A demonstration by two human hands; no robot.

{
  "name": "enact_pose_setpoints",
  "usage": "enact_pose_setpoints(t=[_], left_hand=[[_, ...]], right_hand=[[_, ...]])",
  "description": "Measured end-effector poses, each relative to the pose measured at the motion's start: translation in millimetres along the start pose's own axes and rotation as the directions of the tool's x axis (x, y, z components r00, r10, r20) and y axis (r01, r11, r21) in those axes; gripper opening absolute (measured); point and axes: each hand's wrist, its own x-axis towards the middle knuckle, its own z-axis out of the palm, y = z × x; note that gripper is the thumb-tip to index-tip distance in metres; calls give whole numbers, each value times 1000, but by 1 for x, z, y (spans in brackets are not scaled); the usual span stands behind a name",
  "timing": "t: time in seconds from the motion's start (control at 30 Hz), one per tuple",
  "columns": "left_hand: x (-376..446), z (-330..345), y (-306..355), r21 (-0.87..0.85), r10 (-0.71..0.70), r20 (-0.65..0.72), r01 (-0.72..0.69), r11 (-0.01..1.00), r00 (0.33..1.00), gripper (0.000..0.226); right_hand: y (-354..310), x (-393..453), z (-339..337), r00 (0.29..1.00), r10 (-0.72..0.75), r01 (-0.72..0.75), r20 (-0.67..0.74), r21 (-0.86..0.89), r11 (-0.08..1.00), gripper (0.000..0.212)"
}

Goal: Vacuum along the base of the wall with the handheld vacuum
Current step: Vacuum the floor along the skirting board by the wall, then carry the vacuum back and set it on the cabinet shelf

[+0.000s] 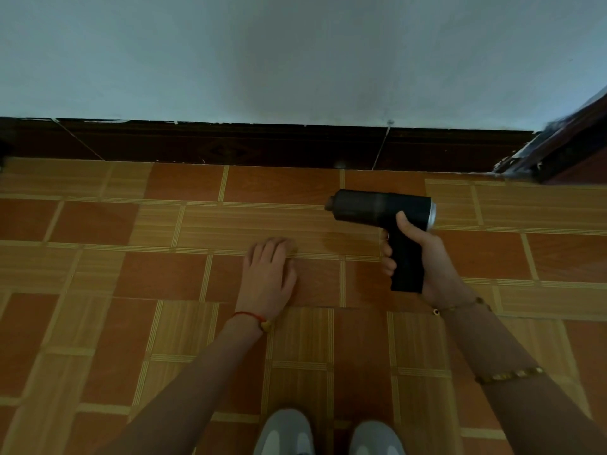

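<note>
Grey shoes (328, 435) nearest; left hand (267, 274) rests flat, fingers relaxed, on the floor tiles (98, 274). Right hand (423, 257) grasps the handheld vacuum (381, 208), nozzle leftward, short of the skirting (230, 146). Kept there, its sweep likely misses the wall's base.

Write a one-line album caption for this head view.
Right hand grips a black vacuum pointing left near the baseboard; left hand hangs open over the tiled floor.

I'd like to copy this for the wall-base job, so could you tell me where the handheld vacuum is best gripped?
Grip the handheld vacuum by its pistol-style handle, from below and behind, as the right hand does: the handle drops from the barrel's rear, leaving the nozzle free to aim.
</note>
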Motion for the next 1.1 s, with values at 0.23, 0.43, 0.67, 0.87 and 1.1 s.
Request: enact_pose_setpoints(t=[0.23, 0.43, 0.67, 0.87, 1.1], left_hand=[[-6, -3, 8, -56, -18, 88, 23, 998, 996, 33], [-11, -30, 27, -110, 5, 210, 19, 994, 978, 23], [-18, -143, 83, -105, 15, 249, 12, 994, 968, 21], [-16, -318, 164, -99, -10, 236, 34, 994, 972, 24], [-30, -552, 266, -82, -47, 221, 66, 994, 974, 40]], right_hand=[[9, -1, 5, 1000, 0, 0, -30, -19, 1000, 42], [8, -16, 16, 994, 44, -53, -105, -82, 995, 57], [-76, -90, 59, 989, 76, -90, -129, -104, 991, 53], [-207, -199, 135, 989, 91, -100, -120, -77, 992, 57], [-380, -351, 237, 993, 68, -79, -96, -116, 990, 75]])
